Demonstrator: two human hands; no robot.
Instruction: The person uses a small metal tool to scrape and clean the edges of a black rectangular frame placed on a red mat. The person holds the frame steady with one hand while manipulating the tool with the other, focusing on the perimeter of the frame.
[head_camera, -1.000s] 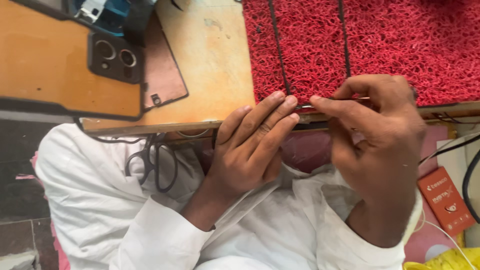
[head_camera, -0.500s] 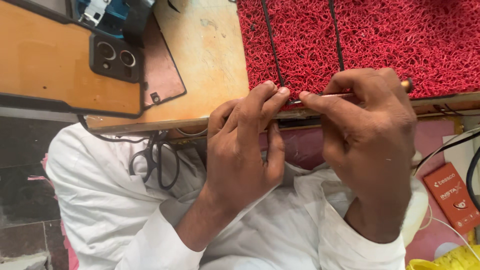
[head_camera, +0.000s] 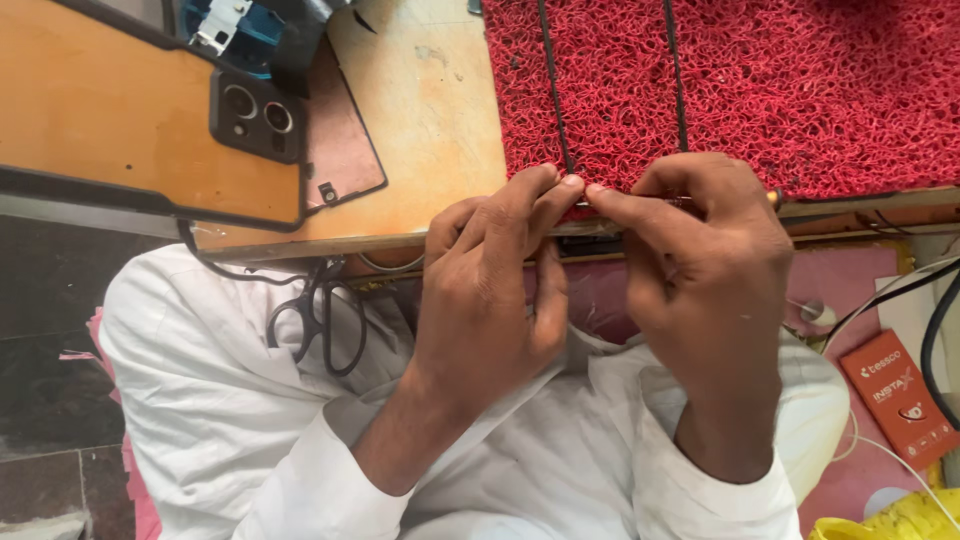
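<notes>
My right hand (head_camera: 705, 270) is closed around a thin metal tool (head_camera: 775, 197). Only its brownish end shows past my knuckles, and the tool lies along the front edge of the red looped mat (head_camera: 760, 90). The forefinger points left along it. My left hand (head_camera: 490, 290) rests over the wooden table's edge (head_camera: 430, 130). Its first two fingertips press on the mat's near corner and touch my right forefinger's tip. The left thumb hangs below the table edge. Anything under the fingertips is hidden.
An orange phone with a black camera block (head_camera: 150, 120) lies at the table's left, beside a thin brown back plate (head_camera: 340, 150). Black scissors (head_camera: 320, 320) rest on my white-clothed lap. At the right are an orange box (head_camera: 895, 395) and some cables (head_camera: 930, 310).
My left hand has slid up, its fingers going from flat on the table edge to fingertips on the mat's corner. They now meet the right forefinger. The right hand kept its grip.
</notes>
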